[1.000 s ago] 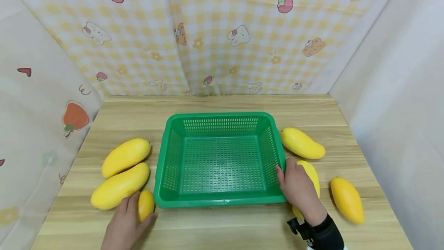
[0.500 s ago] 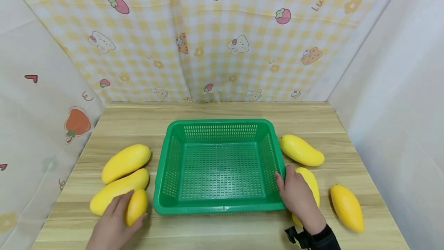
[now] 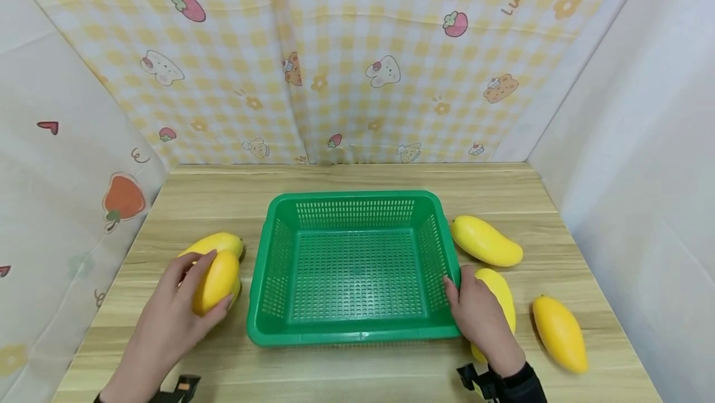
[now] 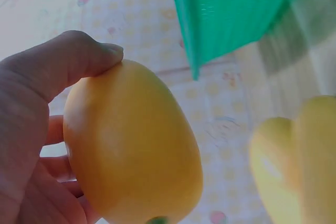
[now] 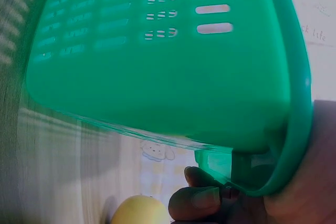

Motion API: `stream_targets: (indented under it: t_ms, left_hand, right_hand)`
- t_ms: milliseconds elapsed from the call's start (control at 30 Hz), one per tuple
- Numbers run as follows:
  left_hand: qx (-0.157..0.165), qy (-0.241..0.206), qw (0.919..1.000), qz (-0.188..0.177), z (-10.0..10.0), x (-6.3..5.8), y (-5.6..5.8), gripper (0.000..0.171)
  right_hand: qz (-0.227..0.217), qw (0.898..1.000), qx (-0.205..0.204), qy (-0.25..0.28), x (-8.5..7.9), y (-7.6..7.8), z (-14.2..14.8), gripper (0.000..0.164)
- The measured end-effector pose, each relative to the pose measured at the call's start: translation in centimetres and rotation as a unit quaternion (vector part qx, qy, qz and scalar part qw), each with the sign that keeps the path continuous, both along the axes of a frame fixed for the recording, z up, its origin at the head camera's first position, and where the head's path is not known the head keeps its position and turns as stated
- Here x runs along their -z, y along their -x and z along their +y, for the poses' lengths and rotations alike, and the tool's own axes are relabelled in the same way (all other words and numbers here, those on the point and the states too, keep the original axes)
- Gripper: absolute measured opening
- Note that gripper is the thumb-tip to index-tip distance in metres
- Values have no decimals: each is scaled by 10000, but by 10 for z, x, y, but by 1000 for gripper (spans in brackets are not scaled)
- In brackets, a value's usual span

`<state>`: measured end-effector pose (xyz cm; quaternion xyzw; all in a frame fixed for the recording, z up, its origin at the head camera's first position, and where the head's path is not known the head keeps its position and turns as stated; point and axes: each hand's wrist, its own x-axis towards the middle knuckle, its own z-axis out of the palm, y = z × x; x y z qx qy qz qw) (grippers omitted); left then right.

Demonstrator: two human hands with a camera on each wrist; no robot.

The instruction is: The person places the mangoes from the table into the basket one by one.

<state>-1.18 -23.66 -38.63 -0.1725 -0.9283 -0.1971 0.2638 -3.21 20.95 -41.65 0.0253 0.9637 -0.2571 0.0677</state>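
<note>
Gripping one golden mango (image 3: 218, 282) in left hand (image 3: 170, 313), above two yellow mangoes (image 3: 220, 241); clasping one green basket (image 3: 357, 336) at its right rim with right hand (image 3: 481, 311), near at least three more mangoes (image 3: 486, 241).

Bright, even light fills the head view, with small highlights on the basket (image 3: 313, 337) and soft shadows on the desk (image 3: 357, 178). The left wrist view is hazy, mangoes (image 4: 317, 156) at right blurred; the right wrist view darkens leftward.
</note>
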Motion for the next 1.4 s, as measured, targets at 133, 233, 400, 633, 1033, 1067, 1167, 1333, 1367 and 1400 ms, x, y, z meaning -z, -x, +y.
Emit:
stream_targets:
  t_ms: [133, 233, 400, 633, 1033, 1067, 1167, 1333, 1367, 1400]
  left_hand:
    - [269, 130, 9996, 20, 7, -13, 14, 73]
    - [408, 197, 9989, -111, 12, -19, 23, 73]
    - [748, 268, 9967, -160, 21, -26, 37, 76]
    - [1212, 243, 9921, 218, 36, -33, 56, 71]
    - [1517, 237, 9881, -42, 56, -40, 83, 75]
    - [1576, 236, 9872, -39, 58, -39, 85, 74]
    - [1788, 247, 9836, 9, 66, -37, 90, 72]
    - [2020, 302, 9789, -30, 83, -36, 100, 71]
    - [2044, 315, 9783, -75, 86, -37, 102, 69]
    - [2066, 337, 9778, -113, 89, -38, 104, 69]
  right_hand:
    - [-122, 9999, 101, 25, 0, 0, 0, 30]
    - [-147, 9998, 146, 35, 1, 0, 0, 30]
    - [-122, 9998, 118, 60, 1, 1, 0, 29]
    - [-60, 9999, 79, 63, 0, -1, 0, 28]
    - [-156, 9993, 188, 268, 1, 0, -1, 28]
    - [-176, 9993, 201, 263, 1, 0, -1, 29]
    - [-202, 9993, 229, 208, 2, -1, -3, 29]
    - [-116, 9997, 220, 71, 0, -2, -4, 29]
    - [-98, 9997, 217, 54, 0, -2, -4, 28]
    - [-62, 9998, 209, 46, 0, -2, -3, 28]
